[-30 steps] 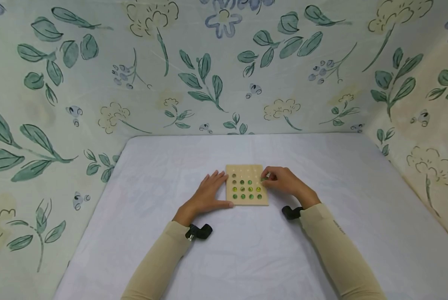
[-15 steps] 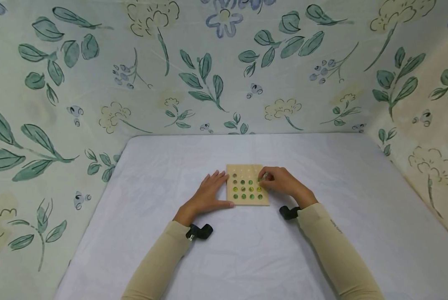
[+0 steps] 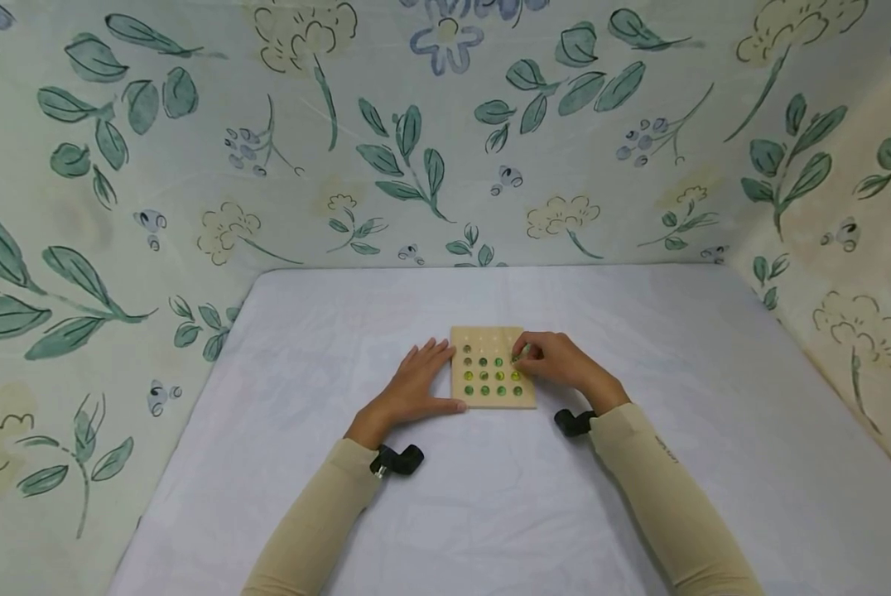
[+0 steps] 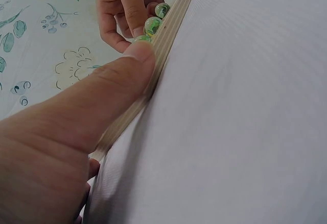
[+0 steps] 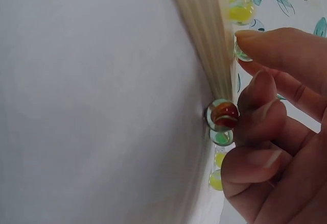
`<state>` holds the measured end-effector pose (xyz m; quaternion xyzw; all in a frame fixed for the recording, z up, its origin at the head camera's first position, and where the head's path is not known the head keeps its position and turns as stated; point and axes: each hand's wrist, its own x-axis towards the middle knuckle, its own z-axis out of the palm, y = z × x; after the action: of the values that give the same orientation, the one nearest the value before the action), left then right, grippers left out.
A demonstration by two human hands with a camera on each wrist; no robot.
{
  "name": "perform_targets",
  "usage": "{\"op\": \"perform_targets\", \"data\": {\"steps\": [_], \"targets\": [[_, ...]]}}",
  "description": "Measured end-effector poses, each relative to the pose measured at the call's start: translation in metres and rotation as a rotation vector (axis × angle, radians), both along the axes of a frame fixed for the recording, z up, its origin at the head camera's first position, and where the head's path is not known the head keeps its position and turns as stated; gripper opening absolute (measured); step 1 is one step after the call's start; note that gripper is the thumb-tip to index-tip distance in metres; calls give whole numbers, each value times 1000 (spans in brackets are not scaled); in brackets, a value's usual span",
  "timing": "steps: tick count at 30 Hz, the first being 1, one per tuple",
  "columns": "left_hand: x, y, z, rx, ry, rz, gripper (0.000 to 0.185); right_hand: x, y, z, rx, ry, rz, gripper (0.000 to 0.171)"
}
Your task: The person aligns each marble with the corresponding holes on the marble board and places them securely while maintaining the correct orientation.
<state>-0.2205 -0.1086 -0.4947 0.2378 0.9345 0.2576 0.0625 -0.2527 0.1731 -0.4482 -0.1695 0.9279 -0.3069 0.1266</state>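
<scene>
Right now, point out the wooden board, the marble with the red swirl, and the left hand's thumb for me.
wooden board (image 3: 492,402): head view, bare near edge of its top.
red-swirl marble (image 5: 223,115): right wrist view, middle of the marble by the fingertips.
left hand's thumb (image 4: 110,89): left wrist view, on the thumb pressing the board's edge.

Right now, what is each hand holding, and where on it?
The right hand pinches a marble between thumb and fingertips over the wooden board. The left hand grips nothing; it rests against the board's left edge, thumb on the near corner.

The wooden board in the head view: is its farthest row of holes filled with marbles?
No. The farthest row of the wooden board shows empty pale holes, while the marbles fill the nearer rows.
</scene>
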Motion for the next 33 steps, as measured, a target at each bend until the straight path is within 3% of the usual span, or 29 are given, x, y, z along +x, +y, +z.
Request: {"op": "perform_targets", "data": {"steps": [33], "targets": [[2,0,3,8,-15,4,104,4,-2,2,-20,-28,-27,15]]}}
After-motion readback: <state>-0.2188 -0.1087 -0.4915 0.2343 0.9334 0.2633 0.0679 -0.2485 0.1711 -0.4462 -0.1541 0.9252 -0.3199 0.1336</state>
